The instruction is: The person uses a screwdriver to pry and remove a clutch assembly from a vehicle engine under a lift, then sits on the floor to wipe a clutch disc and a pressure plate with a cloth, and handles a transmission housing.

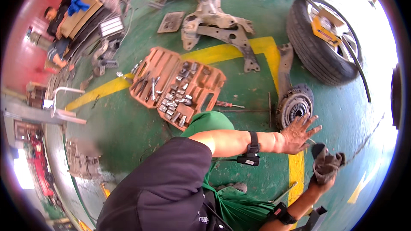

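Right of centre, the left hand [296, 135], fingers spread, overlaps the round grey metal clutch assembly [293, 103]; lower right, the right hand [324, 185] grips crumpled grey-brown fabric [327, 167]. Probably wiping; next calls for steadying.

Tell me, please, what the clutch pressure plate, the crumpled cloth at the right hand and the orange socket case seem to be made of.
Clutch pressure plate: probably metal, dull, judging by its brownish ring and radial inner slots. Crumpled cloth: woven or knitted fabric, matte, from its soft folds; the fibre cannot be told. Orange socket case: likely moulded plastic, matte, given its shaped recesses.
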Demonstrator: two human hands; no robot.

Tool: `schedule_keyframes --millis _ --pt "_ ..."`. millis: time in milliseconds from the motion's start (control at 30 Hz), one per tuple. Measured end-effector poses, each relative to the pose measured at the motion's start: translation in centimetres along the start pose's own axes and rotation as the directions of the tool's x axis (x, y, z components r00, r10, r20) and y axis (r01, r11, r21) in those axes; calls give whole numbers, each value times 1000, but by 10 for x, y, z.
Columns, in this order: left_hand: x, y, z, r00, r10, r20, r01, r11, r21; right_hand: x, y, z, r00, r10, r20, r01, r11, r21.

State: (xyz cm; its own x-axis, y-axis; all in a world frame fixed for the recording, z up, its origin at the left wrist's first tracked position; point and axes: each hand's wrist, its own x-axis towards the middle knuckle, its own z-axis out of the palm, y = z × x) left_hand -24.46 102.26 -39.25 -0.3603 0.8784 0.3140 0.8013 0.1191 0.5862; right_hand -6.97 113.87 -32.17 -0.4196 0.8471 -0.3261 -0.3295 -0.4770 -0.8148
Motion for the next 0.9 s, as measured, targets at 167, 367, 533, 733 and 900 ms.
schedule_keyframes --millis 167,367,533,733,900 --pt "10 3 1 990 -79 -115 45 963 -267 19 6 -13 982 -30 -186 -30 949 -314" --pt "18 14 -17 955 -271 -123 180 855 -486 43 60 -30 983 -49 176 175 524 -834" --pt "5 25 -65 908 -374 -190 209 795 -569 63 98 -10 969 40 245 184 546 -817" --pt "-23 42 -166 690 -708 -150 431 569 -700 16 132 84 912 350 214 -7 536 -844" --pt "-78 79 -272 453 -882 -133 449 354 -821 -55 97 170 805 561 194 -92 441 -893"
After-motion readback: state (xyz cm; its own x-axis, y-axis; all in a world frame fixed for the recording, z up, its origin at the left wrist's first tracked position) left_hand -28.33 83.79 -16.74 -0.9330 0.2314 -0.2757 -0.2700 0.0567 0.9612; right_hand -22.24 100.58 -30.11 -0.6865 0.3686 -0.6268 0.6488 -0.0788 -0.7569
